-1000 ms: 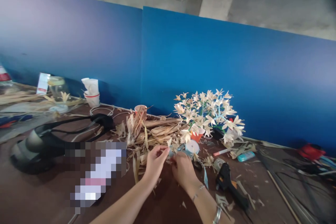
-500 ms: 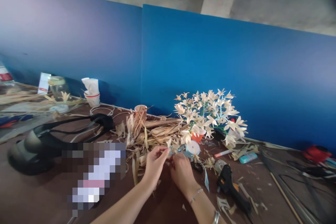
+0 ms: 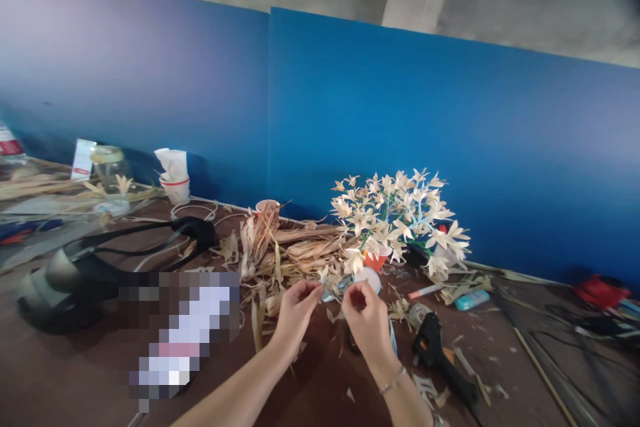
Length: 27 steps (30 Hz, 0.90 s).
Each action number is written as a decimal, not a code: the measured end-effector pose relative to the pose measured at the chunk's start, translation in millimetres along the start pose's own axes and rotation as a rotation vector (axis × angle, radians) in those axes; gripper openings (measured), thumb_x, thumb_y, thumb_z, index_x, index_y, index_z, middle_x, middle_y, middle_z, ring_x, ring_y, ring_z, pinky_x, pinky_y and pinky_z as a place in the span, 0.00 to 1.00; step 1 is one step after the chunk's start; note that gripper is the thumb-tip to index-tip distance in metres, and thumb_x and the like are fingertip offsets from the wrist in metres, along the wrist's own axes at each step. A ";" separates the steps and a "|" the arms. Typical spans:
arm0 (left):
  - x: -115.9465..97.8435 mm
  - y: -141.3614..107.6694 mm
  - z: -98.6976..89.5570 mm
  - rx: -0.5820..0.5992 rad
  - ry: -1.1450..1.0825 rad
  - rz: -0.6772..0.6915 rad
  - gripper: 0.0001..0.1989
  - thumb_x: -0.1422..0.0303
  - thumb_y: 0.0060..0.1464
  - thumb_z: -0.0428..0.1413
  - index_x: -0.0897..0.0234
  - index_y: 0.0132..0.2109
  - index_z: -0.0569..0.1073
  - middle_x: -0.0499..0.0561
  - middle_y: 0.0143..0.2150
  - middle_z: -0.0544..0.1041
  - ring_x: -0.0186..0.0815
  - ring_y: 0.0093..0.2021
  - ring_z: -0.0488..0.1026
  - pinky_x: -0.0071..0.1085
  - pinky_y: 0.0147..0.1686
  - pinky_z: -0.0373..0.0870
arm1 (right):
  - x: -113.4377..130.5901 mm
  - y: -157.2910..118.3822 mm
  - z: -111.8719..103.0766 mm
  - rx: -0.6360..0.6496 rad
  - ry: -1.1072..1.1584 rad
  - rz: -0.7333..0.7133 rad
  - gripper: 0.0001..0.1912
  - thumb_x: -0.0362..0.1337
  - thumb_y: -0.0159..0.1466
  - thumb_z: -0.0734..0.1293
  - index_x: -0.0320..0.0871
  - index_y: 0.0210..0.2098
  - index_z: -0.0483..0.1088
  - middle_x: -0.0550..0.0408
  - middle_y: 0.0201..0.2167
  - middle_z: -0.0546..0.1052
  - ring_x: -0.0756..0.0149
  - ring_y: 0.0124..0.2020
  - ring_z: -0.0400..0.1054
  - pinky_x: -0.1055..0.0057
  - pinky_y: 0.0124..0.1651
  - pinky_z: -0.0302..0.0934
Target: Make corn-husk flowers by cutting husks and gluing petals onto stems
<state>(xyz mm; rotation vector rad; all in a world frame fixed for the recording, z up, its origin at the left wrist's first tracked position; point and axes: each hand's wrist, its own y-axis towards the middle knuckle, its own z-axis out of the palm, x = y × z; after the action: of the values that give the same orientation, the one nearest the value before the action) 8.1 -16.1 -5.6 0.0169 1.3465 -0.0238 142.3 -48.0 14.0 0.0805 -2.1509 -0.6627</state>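
Observation:
My left hand [image 3: 294, 315] is closed in a pinch on a small cream flower [image 3: 323, 274] that looks made of dried husk; its petals stick up past the fingertips. To the right, my right hand [image 3: 367, 325] is raised with thumb and fingers curled together in a pinch; whatever lies between them is too small to make out. Part of a light blue strip [image 3: 393, 337] shows behind the right wrist. A white round roll [image 3: 371, 278] sits just beyond that hand. Behind it stands a bunch of similar cream flowers [image 3: 403, 230] in a red cup [image 3: 376, 259].
Dried husks [image 3: 305, 247] lie in a heap beyond my hands. A black glue gun [image 3: 440, 357] rests at right, near a marker [image 3: 425, 291] and a turquoise packet [image 3: 473, 300]. At left are a black strapped object [image 3: 65, 287] and paper cups [image 3: 175, 188].
My right hand has moved away from the left, up and to the right, and its fingers have turned into view. The left hand stays nearly in place with the flower.

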 end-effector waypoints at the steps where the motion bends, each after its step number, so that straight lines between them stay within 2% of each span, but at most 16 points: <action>1: -0.2 -0.8 1.2 0.019 -0.014 -0.025 0.16 0.57 0.40 0.60 0.67 0.27 0.71 0.41 0.15 0.62 0.24 0.15 0.55 0.21 0.16 0.48 | -0.7 1.4 -1.4 -0.010 0.069 0.036 0.05 0.33 0.57 0.61 0.42 0.25 0.65 0.58 0.20 0.69 0.69 0.23 0.64 0.74 0.27 0.59; 5: -1.5 -4.4 5.5 0.104 -0.036 -0.102 0.16 0.57 0.41 0.59 0.67 0.27 0.69 0.41 0.13 0.63 0.24 0.13 0.57 0.21 0.15 0.51 | -3.2 3.7 -2.4 0.045 0.232 0.040 0.06 0.35 0.58 0.62 0.41 0.27 0.67 0.56 0.23 0.71 0.68 0.26 0.65 0.74 0.29 0.60; 12: -3.3 -7.1 8.3 0.203 -0.034 -0.152 0.14 0.59 0.40 0.59 0.67 0.27 0.69 0.44 0.15 0.70 0.28 0.14 0.64 0.23 0.17 0.60 | -4.4 3.0 -1.5 0.049 0.180 -0.076 0.05 0.32 0.59 0.62 0.42 0.28 0.69 0.55 0.29 0.71 0.67 0.32 0.65 0.73 0.34 0.60; 20: -3.3 -7.8 8.4 0.211 -0.025 -0.134 0.12 0.62 0.41 0.59 0.67 0.26 0.70 0.45 0.15 0.70 0.29 0.16 0.66 0.24 0.19 0.64 | -3.7 2.8 -2.6 0.055 0.137 -0.083 0.05 0.31 0.59 0.61 0.42 0.28 0.68 0.55 0.29 0.70 0.67 0.32 0.65 0.73 0.34 0.59; 27: -0.2 -7.3 9.4 0.213 0.017 -0.126 0.12 0.61 0.41 0.58 0.67 0.27 0.69 0.45 0.15 0.70 0.30 0.15 0.67 0.25 0.17 0.63 | -3.5 1.9 -1.3 0.028 0.140 -0.070 0.05 0.31 0.58 0.62 0.42 0.28 0.68 0.55 0.28 0.71 0.67 0.31 0.65 0.74 0.33 0.59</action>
<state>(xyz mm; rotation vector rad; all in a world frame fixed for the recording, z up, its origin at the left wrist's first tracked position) 17.0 -23.6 -3.4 0.1118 1.3553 -0.2740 145.8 -45.9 13.0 0.2121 -2.0302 -0.6474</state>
